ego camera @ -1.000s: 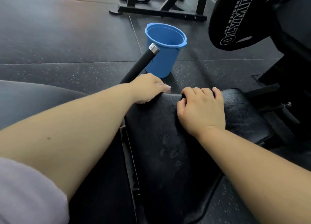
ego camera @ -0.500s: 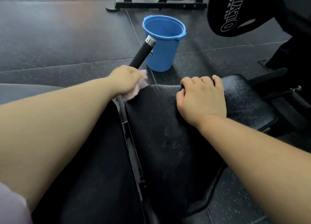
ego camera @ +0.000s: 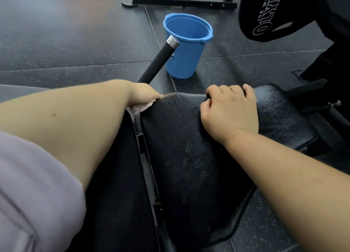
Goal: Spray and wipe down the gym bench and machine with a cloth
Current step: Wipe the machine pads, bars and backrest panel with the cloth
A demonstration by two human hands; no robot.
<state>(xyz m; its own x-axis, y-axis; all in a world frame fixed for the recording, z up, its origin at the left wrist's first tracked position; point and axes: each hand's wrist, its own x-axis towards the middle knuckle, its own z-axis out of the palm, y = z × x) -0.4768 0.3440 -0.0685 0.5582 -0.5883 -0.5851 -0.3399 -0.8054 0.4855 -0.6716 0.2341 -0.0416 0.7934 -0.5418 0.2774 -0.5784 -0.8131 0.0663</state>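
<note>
A black padded bench seat [ego camera: 189, 147] fills the middle, with wet droplet marks on its surface. My left hand [ego camera: 144, 94] grips a pale pink cloth [ego camera: 141, 107] and presses it against the pad's upper left edge. My right hand [ego camera: 229, 111] lies on the pad with its fingers curled over the far edge. A black machine handle with a chrome cap [ego camera: 161, 58] rises behind my left hand. No spray bottle is in view.
A blue bucket [ego camera: 186, 43] stands on the dark rubber floor [ego camera: 66, 39] just beyond the pad. A black pad with white lettering [ego camera: 269, 16] hangs at the upper right. A black machine frame [ego camera: 181, 2] crosses the top. Metal rails [ego camera: 147, 166] run along the pad's left side.
My left hand with the cloth has slid along the pad's upper left edge, out to the left and back toward the corner. My right hand stays holding the far edge.
</note>
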